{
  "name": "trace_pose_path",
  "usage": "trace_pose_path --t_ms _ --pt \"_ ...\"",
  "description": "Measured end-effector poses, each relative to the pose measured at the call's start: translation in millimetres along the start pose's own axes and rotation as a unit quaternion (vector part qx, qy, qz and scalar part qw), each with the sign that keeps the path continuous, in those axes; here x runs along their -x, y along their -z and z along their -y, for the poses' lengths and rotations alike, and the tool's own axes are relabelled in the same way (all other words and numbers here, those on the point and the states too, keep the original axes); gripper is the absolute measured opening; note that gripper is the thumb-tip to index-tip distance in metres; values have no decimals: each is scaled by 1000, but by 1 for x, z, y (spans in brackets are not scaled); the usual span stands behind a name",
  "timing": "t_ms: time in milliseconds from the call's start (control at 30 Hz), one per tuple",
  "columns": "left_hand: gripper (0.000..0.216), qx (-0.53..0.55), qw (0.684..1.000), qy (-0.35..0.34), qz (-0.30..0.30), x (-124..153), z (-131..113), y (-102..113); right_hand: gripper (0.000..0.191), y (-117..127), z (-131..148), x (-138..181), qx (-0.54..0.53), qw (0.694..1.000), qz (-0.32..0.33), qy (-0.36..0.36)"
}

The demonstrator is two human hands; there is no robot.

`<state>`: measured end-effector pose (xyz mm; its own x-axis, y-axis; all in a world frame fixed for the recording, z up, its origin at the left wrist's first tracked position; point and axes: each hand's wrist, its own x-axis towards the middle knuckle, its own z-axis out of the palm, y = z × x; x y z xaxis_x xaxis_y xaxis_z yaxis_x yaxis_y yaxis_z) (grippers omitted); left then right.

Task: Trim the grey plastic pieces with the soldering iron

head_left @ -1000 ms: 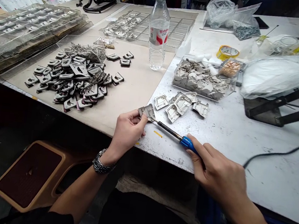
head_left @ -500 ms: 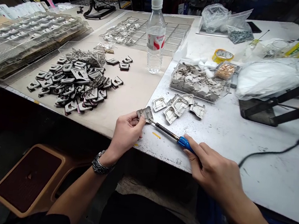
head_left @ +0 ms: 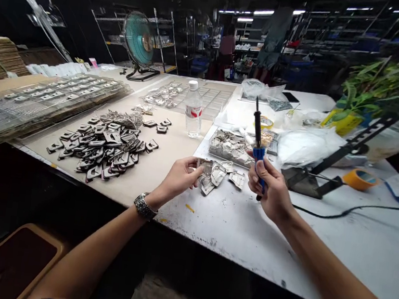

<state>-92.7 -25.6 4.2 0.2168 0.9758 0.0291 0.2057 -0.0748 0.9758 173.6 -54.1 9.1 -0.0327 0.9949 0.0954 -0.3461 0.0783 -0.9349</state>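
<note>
The water bottle (head_left: 192,114) carries a red-and-white label (head_left: 193,111), its writing too small to read. Right of the bottle sits a clear tray (head_left: 211,143) of metal scraps (head_left: 231,146), partly blocked by a soldering iron (head_left: 258,132), gripped upright, tip up, in the clenched right hand (head_left: 271,185). Nearer than the bottle lie loose metal plates (head_left: 218,173), the half-open left hand (head_left: 179,178) at their edge, fingertips (head_left: 199,181) beside one; whether it grips, I cannot tell. Left of the bottle spreads a heap of dark tags (head_left: 108,150)
</note>
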Motion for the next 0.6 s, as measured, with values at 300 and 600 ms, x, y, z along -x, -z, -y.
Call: trace_pose_path --t_ms 300,600 --pt "41 -55 998 -4 -37 -26 13 22 34 13 -4 17 -33 999 -7 -38" --pt "34 -234 951 -123 -161 31 25 82 33 10 -8 16 -35 997 -47 -58"
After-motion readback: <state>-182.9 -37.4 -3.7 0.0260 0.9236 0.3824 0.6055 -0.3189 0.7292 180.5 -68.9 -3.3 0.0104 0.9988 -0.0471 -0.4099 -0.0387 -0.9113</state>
